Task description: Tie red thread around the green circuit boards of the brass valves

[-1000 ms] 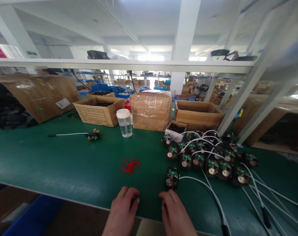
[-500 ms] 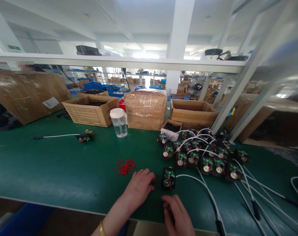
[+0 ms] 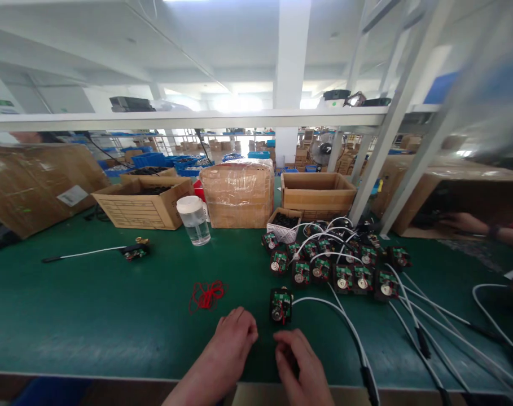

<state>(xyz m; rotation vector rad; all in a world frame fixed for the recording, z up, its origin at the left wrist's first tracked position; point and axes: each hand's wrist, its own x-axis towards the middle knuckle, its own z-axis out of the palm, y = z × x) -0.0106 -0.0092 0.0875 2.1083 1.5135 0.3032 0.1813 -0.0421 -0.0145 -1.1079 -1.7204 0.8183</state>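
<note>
My left hand (image 3: 234, 345) is closed just above the green table, fingertips curled together; whatever they pinch is too small to make out. Opposite it, my right hand (image 3: 302, 363) has its fingers bent in towards the thumb, and I cannot make out anything in them. Right beyond my hands sits a small black housing with a green circuit board (image 3: 280, 306), its white cable running off to the right. A loose bundle of thin red wires (image 3: 208, 295) lies beyond my left hand.
Several similar circuit-board units (image 3: 343, 277) with white cables crowd the right side. One cabled unit (image 3: 135, 251) lies far left. A water bottle (image 3: 193, 221), a small basket of black parts (image 3: 284, 226) and cartons (image 3: 237, 194) line the back. A co-worker's hand (image 3: 463, 221) reaches into a carton.
My left hand has drawn back from the circuit-board housing towards me, its fingers more closed. The view has shifted a little. A co-worker's arm has appeared at the right.
</note>
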